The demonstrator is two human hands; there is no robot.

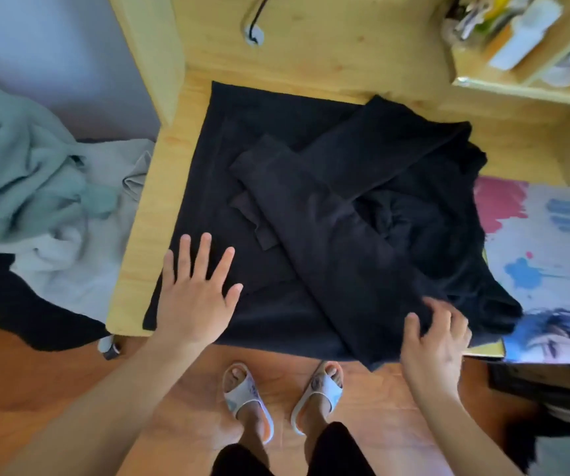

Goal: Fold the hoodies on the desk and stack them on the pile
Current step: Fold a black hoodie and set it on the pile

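Black fabric lies under both hands. The left hand (196, 297) is flat, fingers straight and spread apart, pressing the black hoodie (311, 214) down near the desk's front left corner. The right hand (436, 341) is blurred; its fingers look bent, their tips on the cloth at the desk's front edge, but whether they pinch it cannot be told. The hoodie covers most of the wooden desk (146, 235), its body spread flat from the back edge to the front edge, both sleeves folded across it, and the hood bunched toward the right edge. A paint-splattered printed sheet (544, 255) lies on the right side of the desk, partly under the hoodie. Left of the desk sits a heap of pale green, grey and black garments (29, 187).
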